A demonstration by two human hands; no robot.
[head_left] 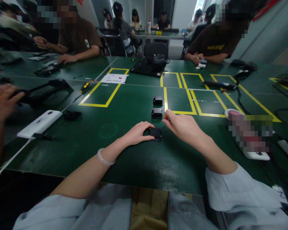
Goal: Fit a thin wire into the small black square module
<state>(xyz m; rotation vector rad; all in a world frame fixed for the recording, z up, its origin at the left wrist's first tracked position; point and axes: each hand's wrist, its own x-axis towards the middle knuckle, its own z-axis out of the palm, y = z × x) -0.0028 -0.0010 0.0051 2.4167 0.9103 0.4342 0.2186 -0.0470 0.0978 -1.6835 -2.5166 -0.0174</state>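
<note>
My left hand [138,132] rests on the green table [124,159], its fingers gripping the left side of a small black box [156,134]. My right hand [182,126] hovers just right of the box, fingers pinched together near a thin dark wire or pin at the box's upper right corner. Two more small black boxes [156,112] [157,100] stand in a row farther away, apart from both hands. A pale bangle sits on my left wrist.
Yellow tape rectangles [103,92] mark the table. A white device [39,123] lies at left, a black tray [147,67] and a paper sheet [114,78] farther back. Another person's hand [1,100] reaches in at the left edge. Several people sit around the table.
</note>
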